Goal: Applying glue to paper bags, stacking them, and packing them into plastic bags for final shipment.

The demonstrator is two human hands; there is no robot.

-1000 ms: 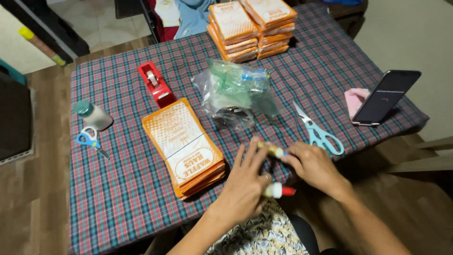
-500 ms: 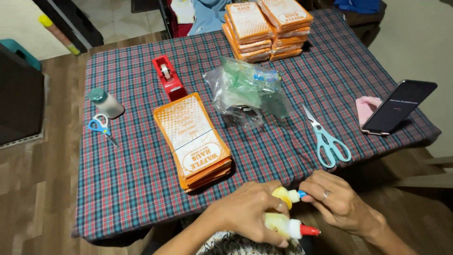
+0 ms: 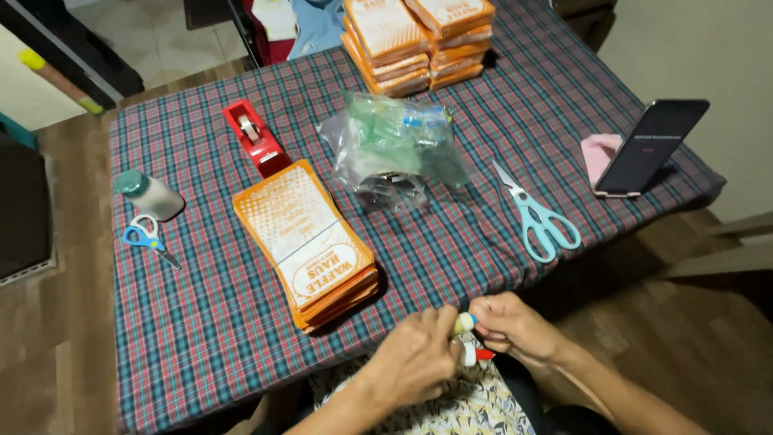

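Observation:
Both my hands are together below the near edge of the table, over my lap. My left hand (image 3: 415,358) is closed around small squeeze bottles (image 3: 465,338); one has a blue tip, another a red tip (image 3: 483,354). My right hand (image 3: 515,326) pinches the blue-tipped end of the upper bottle. A stack of orange printed paper bags (image 3: 310,242) lies on the plaid tablecloth (image 3: 193,322) just ahead of my left hand.
On the table lie a clear plastic bag of bottles (image 3: 394,149), teal scissors (image 3: 539,217), a red tape dispenser (image 3: 256,137), small blue scissors (image 3: 149,242), a glue bottle (image 3: 149,193), more orange bag stacks (image 3: 419,36), and a propped phone (image 3: 652,145) beside a pink case (image 3: 600,153).
My hands have dropped from the tabletop down to my lap with the bottles. The view tilted so the table sits higher in frame.

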